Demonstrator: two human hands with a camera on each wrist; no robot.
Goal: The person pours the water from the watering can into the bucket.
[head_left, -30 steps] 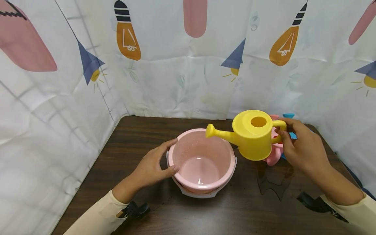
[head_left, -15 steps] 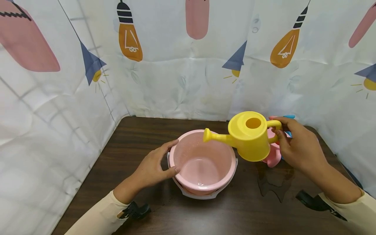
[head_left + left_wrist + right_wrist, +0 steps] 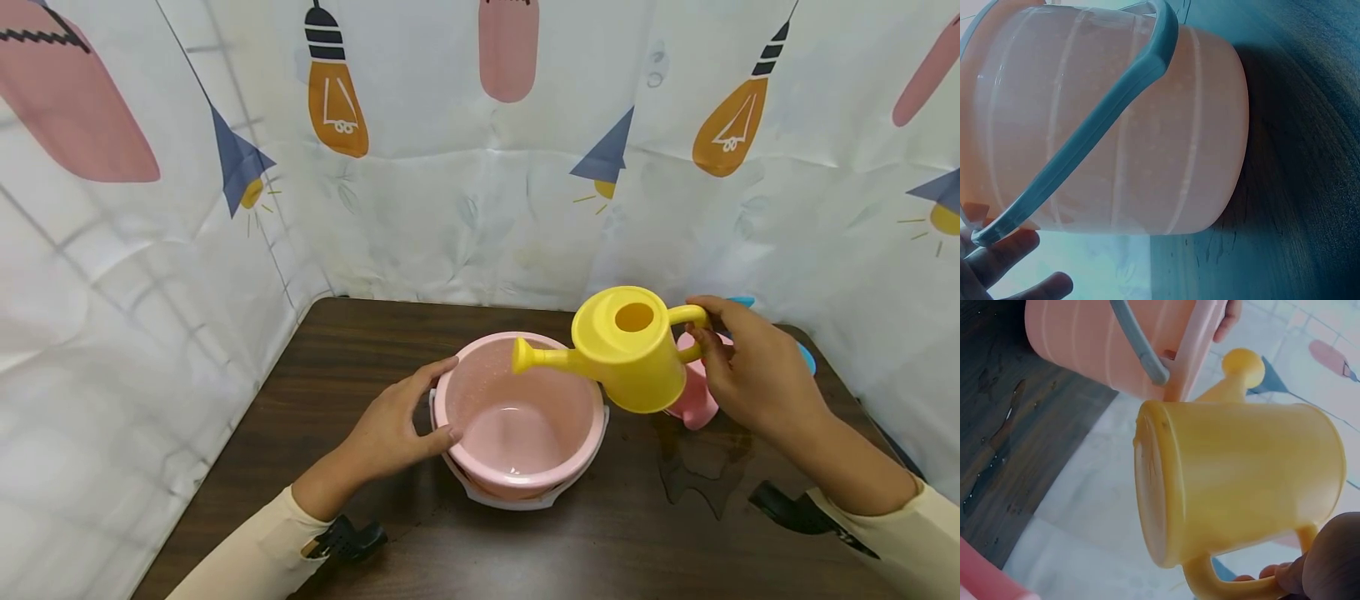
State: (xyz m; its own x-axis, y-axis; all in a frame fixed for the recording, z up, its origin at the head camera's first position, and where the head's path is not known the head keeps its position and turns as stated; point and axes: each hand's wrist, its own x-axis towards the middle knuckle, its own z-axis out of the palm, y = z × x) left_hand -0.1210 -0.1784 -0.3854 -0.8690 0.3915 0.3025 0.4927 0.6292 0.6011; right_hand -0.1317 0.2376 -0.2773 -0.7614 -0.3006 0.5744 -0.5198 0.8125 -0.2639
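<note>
A pink bucket with a pale bail handle lowered against its side stands upright on the table. My left hand holds its left rim, thumb over the near part and fingers at the far part. My right hand grips the handle of a yellow watering can in the air to the right of the bucket. The can's spout points left, its rose overlapping the bucket's opening in the head view, and its top hole faces up toward the head camera. Nothing is seen flowing from the rose. Clear water shows at the bucket's bottom.
Behind my right hand are a pink plastic thing and a blue one, both partly hidden. Spilled water lies on the dark wood table, right of the bucket. A patterned white curtain rises behind the table.
My right hand has moved the yellow watering can left, bringing its rose farther over the bucket. My left hand keeps its place on the rim. The head view has shifted slightly.
</note>
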